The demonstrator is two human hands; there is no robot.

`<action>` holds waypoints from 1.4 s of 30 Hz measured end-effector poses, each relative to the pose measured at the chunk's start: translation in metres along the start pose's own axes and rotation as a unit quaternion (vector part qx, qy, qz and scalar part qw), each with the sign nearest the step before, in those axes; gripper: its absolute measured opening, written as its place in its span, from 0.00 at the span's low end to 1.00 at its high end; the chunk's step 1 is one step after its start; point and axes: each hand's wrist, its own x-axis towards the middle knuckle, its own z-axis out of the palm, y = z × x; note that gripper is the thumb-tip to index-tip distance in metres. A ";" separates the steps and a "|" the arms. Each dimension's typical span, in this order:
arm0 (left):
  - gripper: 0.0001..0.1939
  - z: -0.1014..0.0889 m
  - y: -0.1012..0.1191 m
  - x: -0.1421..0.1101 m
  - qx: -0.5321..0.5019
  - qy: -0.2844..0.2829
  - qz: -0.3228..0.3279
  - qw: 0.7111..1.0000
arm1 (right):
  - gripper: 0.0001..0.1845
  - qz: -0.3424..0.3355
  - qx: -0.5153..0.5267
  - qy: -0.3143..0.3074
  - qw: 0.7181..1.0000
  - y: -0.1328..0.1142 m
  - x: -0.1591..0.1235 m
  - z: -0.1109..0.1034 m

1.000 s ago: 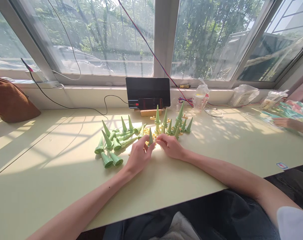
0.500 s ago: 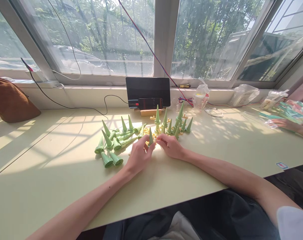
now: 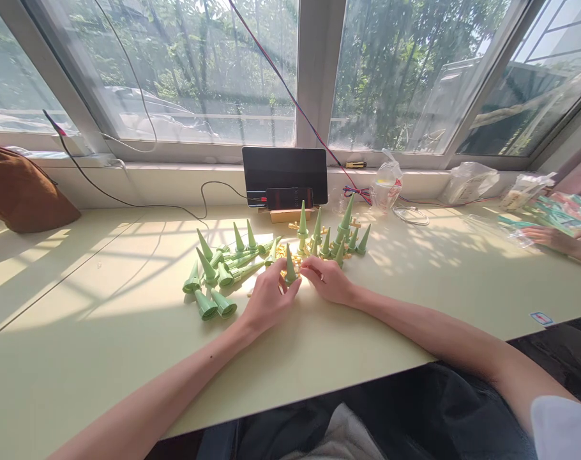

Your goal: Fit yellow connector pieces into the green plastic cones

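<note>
A green plastic cone (image 3: 290, 265) points upward between the thumb and fingers of my left hand (image 3: 270, 295). Close on its right is my right hand (image 3: 329, 280), its thumb and fingertips pinched together near the cone's base; whatever they hold is too small to make out. Small yellow pegs (image 3: 283, 250) lie in a heap just behind my hands. Left of them is a group of green cones (image 3: 207, 305), some standing, some lying on their sides. Behind my right hand stand several more green cones (image 3: 345, 217), a few with yellow pegs sticking out sideways.
A black tablet (image 3: 285, 167) leans at the window, with a phone (image 3: 289, 199) on a small stand before it. A brown bag (image 3: 27, 191) is at the left. Plastic-wrapped cups (image 3: 386, 185) line the back. Another person's hand (image 3: 551, 238) rests by plastic bags at the right.
My left fingers have loosened slightly around the cone, showing more of its base. My right hand stays nearly in place. The other person's second hand shows a little more.
</note>
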 end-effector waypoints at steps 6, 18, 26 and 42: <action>0.08 0.001 0.000 0.000 -0.005 0.000 -0.003 1.000 | 0.11 0.000 0.015 0.003 1.000 0.000 0.000 0.000; 0.09 0.000 -0.003 0.001 -0.018 0.009 0.020 1.000 | 0.11 0.027 0.023 0.003 0.999 0.000 0.000 0.000; 0.09 0.000 -0.004 0.001 -0.001 0.011 0.030 0.999 | 0.11 0.031 0.012 0.000 0.999 0.002 -0.001 0.000; 0.14 0.001 -0.002 0.000 0.010 -0.018 0.006 1.000 | 0.15 0.017 -0.025 0.057 0.998 0.000 -0.001 -0.003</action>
